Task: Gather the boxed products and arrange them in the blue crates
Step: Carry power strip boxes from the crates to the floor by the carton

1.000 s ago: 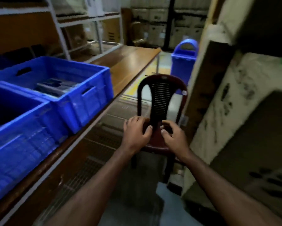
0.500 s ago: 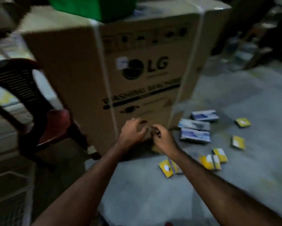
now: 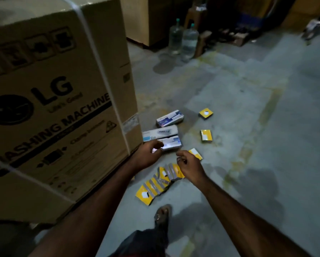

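1. Gathering step: both hands reach for boxes on the floor at frame centre; no crates in view.
2. Left hand (image 3: 148, 154) hovers by the white boxes (image 3: 169, 118), fingers curled, seemingly empty.
3. Right hand (image 3: 189, 166) likewise, over the yellow boxes (image 3: 161, 182).
4. Next, probably a pinch.
5. Carton (image 3: 53, 99) crowds the left; open floor (image 3: 266, 127) right.

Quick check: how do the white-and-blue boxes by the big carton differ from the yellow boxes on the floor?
The white-and-blue boxes are long and lie close together beside the LG carton. The yellow boxes are shorter, squarer and spread wider, some apart, others overlapping in a row. All lie on the concrete floor, none picked up yet.
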### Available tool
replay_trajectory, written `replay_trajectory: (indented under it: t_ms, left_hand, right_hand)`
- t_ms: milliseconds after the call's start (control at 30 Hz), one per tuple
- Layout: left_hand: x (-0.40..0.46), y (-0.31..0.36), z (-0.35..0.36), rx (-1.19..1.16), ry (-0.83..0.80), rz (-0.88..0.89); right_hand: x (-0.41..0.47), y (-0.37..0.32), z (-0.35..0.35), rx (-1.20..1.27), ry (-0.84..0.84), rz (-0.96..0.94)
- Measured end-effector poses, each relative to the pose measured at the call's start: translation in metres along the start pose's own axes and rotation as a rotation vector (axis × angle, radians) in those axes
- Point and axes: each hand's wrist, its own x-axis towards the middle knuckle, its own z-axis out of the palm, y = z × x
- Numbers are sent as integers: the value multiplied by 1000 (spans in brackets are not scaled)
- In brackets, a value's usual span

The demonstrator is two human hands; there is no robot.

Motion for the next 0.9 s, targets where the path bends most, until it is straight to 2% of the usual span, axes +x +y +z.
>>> replay_trajectory:
  t_ms: [233, 433, 533, 700, 800, 900]
  left_hand:
    - [122, -31, -2, -113, -13, -135]
    - [221, -24, -7, -160, 15, -172]
    - [256, -30, 5, -180, 43, -221]
    - [309, -40, 37, -211, 53, -376]
    - [352, -48, 64, -295, 155, -507]
    - [411, -58, 107, -409, 333, -704]
  right_hand:
    - [119, -4, -29, -98, -131, 37]
    - [218, 13, -42, -160, -182, 49]
    - [261, 20, -51, -163, -198, 64]
    - [343, 51, -67, -170, -324, 61]
    - [406, 90, -73, -178, -398, 45]
    - [478, 152, -71, -186, -461, 60]
